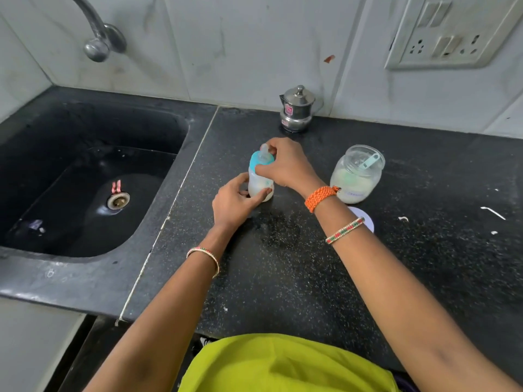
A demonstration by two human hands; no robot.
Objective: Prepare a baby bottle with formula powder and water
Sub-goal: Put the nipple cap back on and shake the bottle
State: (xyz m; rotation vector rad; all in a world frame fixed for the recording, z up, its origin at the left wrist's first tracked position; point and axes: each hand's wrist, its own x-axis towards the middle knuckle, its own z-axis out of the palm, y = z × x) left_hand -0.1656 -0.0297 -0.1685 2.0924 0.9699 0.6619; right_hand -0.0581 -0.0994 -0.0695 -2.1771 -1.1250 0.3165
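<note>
A small baby bottle (258, 184) with milky liquid stands upright on the black counter (311, 278). Its blue collar and clear teat (263, 157) sit on top. My left hand (235, 203) wraps around the bottle's lower body. My right hand (285, 165) grips the blue collar from above. To the right, an open glass jar (357, 176) holds pale formula powder and a light blue scoop (369, 161). A white lid (363, 219) lies on the counter behind my right wrist, partly hidden.
A steel lidded pot (297, 111) stands by the back wall. A black sink (85, 188) with a drain lies to the left, under a metal tap (97, 38). White specks dot the counter at right (492, 213). A socket panel (450, 32) hangs on the wall.
</note>
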